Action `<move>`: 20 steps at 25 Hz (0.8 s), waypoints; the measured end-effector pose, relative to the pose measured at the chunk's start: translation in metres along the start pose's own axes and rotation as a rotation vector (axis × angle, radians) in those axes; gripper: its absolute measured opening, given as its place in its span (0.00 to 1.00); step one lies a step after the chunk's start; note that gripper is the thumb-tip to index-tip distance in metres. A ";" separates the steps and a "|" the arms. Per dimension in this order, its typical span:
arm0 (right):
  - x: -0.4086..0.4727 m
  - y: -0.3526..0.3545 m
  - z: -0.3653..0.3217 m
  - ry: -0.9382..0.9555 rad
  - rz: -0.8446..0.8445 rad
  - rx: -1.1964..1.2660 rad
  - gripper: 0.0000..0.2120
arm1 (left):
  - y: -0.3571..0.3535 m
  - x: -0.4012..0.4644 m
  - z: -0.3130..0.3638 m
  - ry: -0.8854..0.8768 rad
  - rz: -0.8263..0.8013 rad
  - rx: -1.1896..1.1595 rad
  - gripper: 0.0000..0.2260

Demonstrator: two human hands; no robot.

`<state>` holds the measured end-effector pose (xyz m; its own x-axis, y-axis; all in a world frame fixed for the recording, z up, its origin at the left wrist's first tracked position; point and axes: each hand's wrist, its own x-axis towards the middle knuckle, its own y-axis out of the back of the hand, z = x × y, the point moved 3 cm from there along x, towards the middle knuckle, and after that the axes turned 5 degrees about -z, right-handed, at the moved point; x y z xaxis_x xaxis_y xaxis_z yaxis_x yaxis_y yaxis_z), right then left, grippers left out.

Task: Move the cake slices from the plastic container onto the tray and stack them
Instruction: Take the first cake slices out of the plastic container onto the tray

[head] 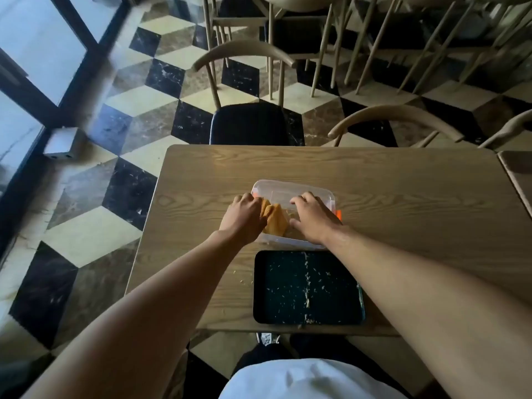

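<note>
A clear plastic container (290, 187) with orange clips stands on the wooden table (403, 197). Yellow-orange cake slices (276, 221) lie in its left part. My left hand (244, 217) reaches into the container's left side, fingers curled on the slices. My right hand (312, 218) rests over the container's right half with fingers bent downward; what it touches is hidden. A black rectangular tray (308, 286), holding only scattered crumbs, lies directly in front of the container, near the table's front edge.
Crumbs lie on the table left of the tray. A chair with a black seat (249, 123) stands at the far side of the table. A second chair (397, 116) stands at the far right. Another table's edge (518, 174) adjoins on the right.
</note>
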<state>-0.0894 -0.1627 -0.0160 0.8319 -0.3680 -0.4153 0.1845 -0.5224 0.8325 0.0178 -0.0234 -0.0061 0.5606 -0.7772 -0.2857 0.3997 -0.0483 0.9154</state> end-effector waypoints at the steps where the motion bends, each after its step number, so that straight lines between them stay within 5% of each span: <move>1: 0.006 -0.003 0.003 0.002 -0.010 0.026 0.22 | 0.000 0.003 0.000 0.008 -0.002 -0.031 0.17; 7: 0.027 -0.028 0.017 -0.091 -0.140 0.202 0.07 | -0.011 0.010 0.000 0.084 -0.028 -0.113 0.08; 20: 0.082 -0.063 0.010 -0.380 -0.278 0.484 0.33 | -0.030 0.053 0.002 0.274 -0.057 -0.088 0.07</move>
<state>-0.0377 -0.1679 -0.1061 0.5293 -0.3691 -0.7640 0.0356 -0.8900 0.4546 0.0342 -0.0649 -0.0480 0.7056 -0.5759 -0.4128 0.4907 -0.0231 0.8710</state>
